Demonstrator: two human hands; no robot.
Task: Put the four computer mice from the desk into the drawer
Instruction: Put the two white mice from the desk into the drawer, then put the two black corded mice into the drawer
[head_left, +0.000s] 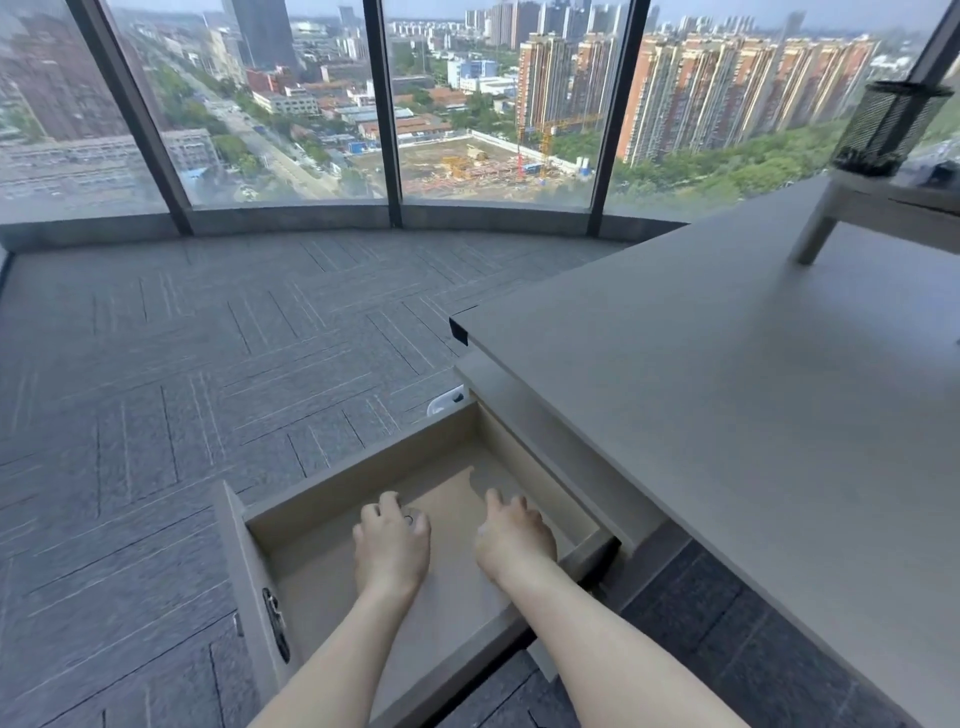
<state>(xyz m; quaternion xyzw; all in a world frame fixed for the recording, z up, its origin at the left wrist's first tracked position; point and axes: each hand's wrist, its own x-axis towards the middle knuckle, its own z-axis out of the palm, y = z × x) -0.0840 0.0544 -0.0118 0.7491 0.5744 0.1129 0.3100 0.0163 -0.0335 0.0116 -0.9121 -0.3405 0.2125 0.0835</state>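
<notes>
No brand, label or readable writing shows anywhere; the only mark is a small ring-shaped detail on the white mouse (411, 518) peeking out from under the left hand's fingers. Both hands reach down into the open drawer (358, 470), which is pulled out toward 7 o'clock from under the table (727, 395). The left hand (392, 540) is curled palm-down over the white mouse near the middle of the drawer floor, fingers bent around it and seemingly gripping it. The right hand (511, 535) sits just beside it toward 3 o'clock, fingers bent downward in a loose curl; whether it has anything under it cannot be told, as the palm hides what lies below. No other mice can be seen; the hands and forearms cover much of the drawer floor. The tabletop fills the view from 2 to 5 o'clock and its near part is bare; at 1 o'clock a black mesh holder (888, 127) stands on a raised shelf (852, 208) with a slanted leg. A black corner cap (459, 331) marks the table's corner above the drawer's far end, and a small white fitting (445, 401) shows just below it. The drawer front at 7 o'clock carries a dark metal handle (275, 623). Grey carpet tiles (182, 389) stretch open from 8 to 11 o'clock up to the curved window (285, 104), beyond which lie city towers. Inside the drawer, free floor remains toward the far wall and along the near left side
</notes>
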